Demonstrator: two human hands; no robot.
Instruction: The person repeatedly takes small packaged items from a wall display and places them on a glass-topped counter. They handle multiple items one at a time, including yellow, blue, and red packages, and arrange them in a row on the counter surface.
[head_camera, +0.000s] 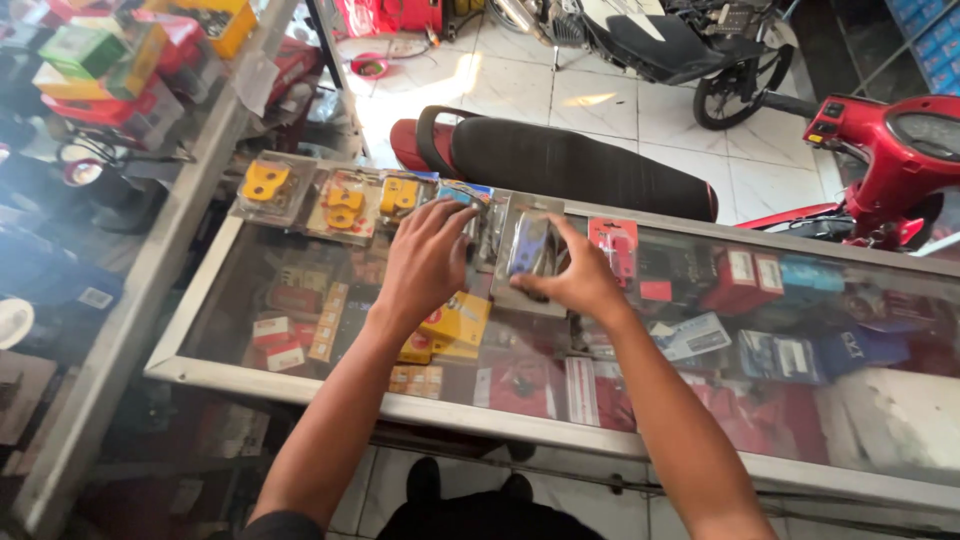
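Note:
I look down on a glass display counter (300, 385) with a metal frame. My left hand (428, 258) rests flat, fingers spread, on a clear blister pack (462, 196) lying on the glass. My right hand (575, 278) grips another clear blister pack with a blue part inside (527, 250), thumb underneath its near edge, fingers along its right side. Three packs holding yellow parts (342, 203) lie in a row to the left of my hands. A pack with a red card (615, 240) lies just right of my right hand.
Boxes and packaged parts fill the case under the glass (760, 330). A red scooter with a black seat (570, 160) stands behind the counter, its red front (905, 150) at the right. Another motorcycle (680, 45) is parked farther back. Shelves with coloured boxes (110, 60) are left.

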